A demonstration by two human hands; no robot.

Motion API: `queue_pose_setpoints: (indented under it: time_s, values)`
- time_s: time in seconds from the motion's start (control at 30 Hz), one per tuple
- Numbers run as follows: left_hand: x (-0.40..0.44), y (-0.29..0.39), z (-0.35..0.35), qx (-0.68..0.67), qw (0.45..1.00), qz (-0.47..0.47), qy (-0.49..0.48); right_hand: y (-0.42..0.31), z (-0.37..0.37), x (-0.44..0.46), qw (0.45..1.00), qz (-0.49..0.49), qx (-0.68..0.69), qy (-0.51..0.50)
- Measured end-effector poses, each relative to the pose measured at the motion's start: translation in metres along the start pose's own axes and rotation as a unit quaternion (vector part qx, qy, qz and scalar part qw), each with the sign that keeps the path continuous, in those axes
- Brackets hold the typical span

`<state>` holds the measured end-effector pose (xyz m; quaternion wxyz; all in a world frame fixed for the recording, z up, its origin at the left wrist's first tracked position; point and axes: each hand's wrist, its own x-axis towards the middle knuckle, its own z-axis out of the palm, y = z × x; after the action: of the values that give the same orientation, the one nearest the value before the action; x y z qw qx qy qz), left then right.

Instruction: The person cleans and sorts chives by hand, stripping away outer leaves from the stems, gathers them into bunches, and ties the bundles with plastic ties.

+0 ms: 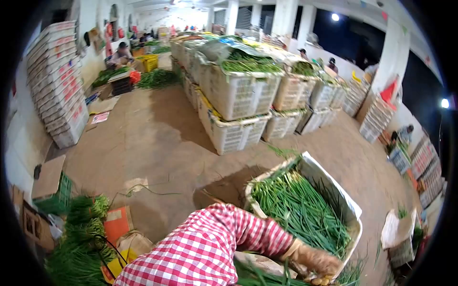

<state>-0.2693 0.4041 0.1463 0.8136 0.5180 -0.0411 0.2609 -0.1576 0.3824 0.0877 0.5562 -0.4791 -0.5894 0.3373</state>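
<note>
My left arm, in a red and white checked sleeve (186, 245), reaches across from the lower left to the right. My left hand (315, 260), in a tan glove, is at the near rim of a white basket (354, 238). It is blurred, and its fingers point down and are partly hidden. Long green stalks, seemingly scallions (303, 209), fill the basket, which has a white sheet (329, 181) along its far right side. More green leaves (267, 276) lie below my forearm at the bottom edge. My right hand is out of sight.
Stacked white crates (238, 95) full of greens stand ahead. Tall stacks of white trays (57, 86) line the left wall. Bundled greens (81, 238) lie at lower left near an orange box (118, 223). A seated person (121, 55) is at back left, another (404, 134) at right.
</note>
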Motion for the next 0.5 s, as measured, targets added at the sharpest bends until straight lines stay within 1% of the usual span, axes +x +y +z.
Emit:
queue_pose_setpoints:
  time_s: [0.03, 0.23, 0.33, 0.5]
  values:
    - [-0.007, -0.008, 0.006, -0.013, 0.999, -0.028, -0.015, -0.005, 0.003, -0.004, 1.0, 0.01, -0.002, -0.025]
    - [-0.068, -0.014, 0.033, 0.076, 0.986, -0.033, 0.145, -0.024, 0.014, -0.024, 0.988, 0.054, -0.003, -0.146]
    - [-0.092, -0.021, 0.047, 0.103, 0.974, -0.047, 0.196, -0.031, 0.013, -0.034, 0.981, 0.073, -0.006, -0.178]
    - [-0.122, -0.041, 0.063, 0.128, 0.954, -0.074, 0.26, -0.028, -0.006, -0.051, 0.972, 0.123, 0.002, -0.199]
